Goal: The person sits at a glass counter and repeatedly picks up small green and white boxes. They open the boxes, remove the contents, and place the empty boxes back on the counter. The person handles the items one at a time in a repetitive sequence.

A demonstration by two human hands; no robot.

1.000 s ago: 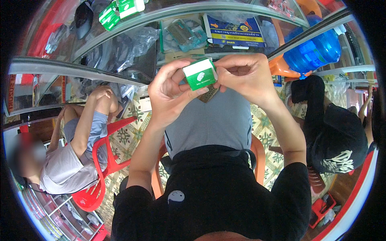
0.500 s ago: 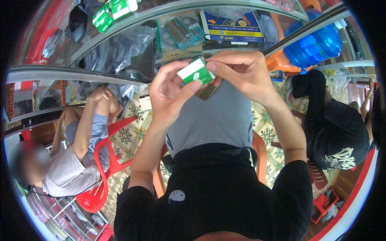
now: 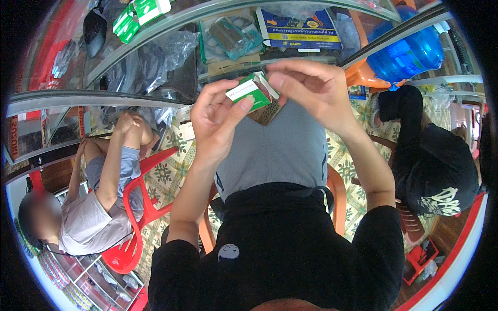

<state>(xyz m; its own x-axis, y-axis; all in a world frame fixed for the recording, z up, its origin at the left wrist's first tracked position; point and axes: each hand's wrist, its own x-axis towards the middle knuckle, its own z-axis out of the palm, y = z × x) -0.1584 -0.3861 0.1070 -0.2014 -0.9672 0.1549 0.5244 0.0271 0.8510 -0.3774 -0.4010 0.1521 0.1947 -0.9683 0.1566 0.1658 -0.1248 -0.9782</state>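
A small green and white cardboard box (image 3: 244, 93) is held above my lap, tilted, with its right end open and a white flap sticking out. My left hand (image 3: 215, 111) grips it from the left, thumb across the front face and fingers behind. At the open end, my right hand (image 3: 314, 96) has its thumb against the flap and its other fingers curled around beyond it. What lies inside the box is too small to make out. A brownish flat piece (image 3: 265, 115) shows just below the box, above my grey trousers.
Ahead is a glass display case (image 3: 155, 98) with plastic bags, a teal-wrapped packet (image 3: 233, 39) and a blue and yellow box (image 3: 298, 31). Another green box (image 3: 137, 18) lies at upper left. A blue water bottle (image 3: 407, 54) stands right. People sit on both sides, one on a red chair (image 3: 132, 223).
The small box's right end has come open, with its flap now standing out. My right thumb has shifted slightly right, away from the box's face.
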